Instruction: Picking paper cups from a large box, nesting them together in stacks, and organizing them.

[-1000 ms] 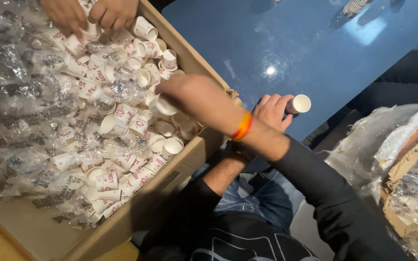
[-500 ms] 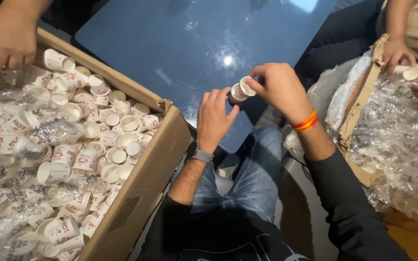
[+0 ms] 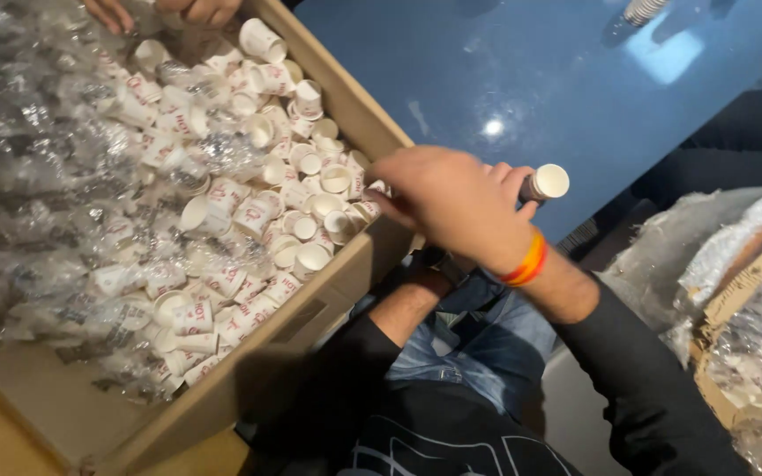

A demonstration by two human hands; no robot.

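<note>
A large cardboard box point(image 3: 350, 264) at my left holds several small white paper cups point(image 3: 249, 216) with red print, mixed with crumpled clear plastic wrap point(image 3: 37, 176). My right hand point(image 3: 451, 198), with an orange band at the wrist, reaches across to the box's near corner. Its fingertips lie among the cups there, and whether they grip one is hidden. Behind it my left hand point(image 3: 509, 181) is mostly covered. It holds a short stack of nested cups point(image 3: 547, 182) out over my lap.
Another person's hands point(image 3: 191, 11) work in the far end of the box. A blue tabletop point(image 3: 504, 79) lies beyond, with a cup stack point(image 3: 646, 9) at its top edge. A second plastic-lined box point(image 3: 734, 295) stands at my right.
Both hands were together over my lap joining cups. Now my right hand has swung left to the box, while my left hand keeps the stack. The view has turned left.
</note>
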